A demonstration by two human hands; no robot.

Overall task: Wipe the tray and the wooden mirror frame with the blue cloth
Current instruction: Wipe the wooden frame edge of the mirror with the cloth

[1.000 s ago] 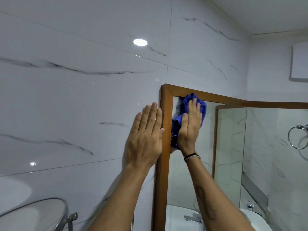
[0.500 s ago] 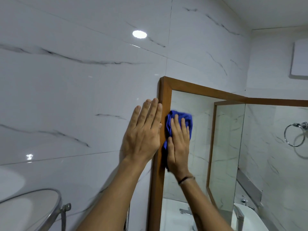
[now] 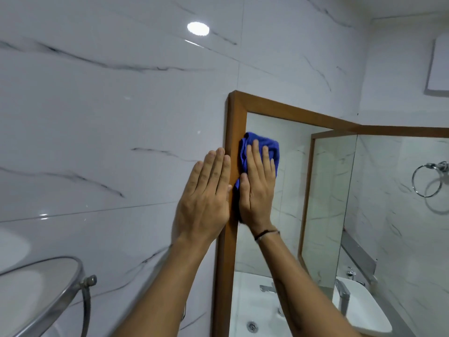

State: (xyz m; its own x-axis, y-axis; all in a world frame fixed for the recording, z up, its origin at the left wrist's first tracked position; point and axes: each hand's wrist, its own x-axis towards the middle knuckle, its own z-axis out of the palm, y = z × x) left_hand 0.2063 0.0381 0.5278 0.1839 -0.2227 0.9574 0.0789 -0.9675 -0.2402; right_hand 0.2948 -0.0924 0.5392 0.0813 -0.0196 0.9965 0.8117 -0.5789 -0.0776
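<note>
- Where the left upright of the wooden mirror frame (image 3: 229, 166) meets the glass, the right hand (image 3: 257, 190) lies flat with its fingers (image 3: 255, 152) straight, pressing the blue cloth (image 3: 263, 144) against the mirror glass (image 3: 279, 215) and the frame's inner edge; its grip is released, palm pinning rather than clutching.
- That cloth is bunched, showing above the fingertips and along the thumb side, partly over the wood.
- Beside it, the left hand (image 3: 206, 198) rests flat and unclenched on the marble-patterned wall tile (image 3: 109, 117), holding nothing, its thumb edge against the frame's outer side.
- A dark cord bracelet (image 3: 266, 233) circles the right wrist.
- Low on the right stand a white washbasin (image 3: 364, 312) and a chrome tap (image 3: 342, 297).
- A chrome towel ring (image 3: 426, 180) hangs on the right-hand wall.
- At lower left is a round metal-rimmed fixture (image 3: 48, 300).
</note>
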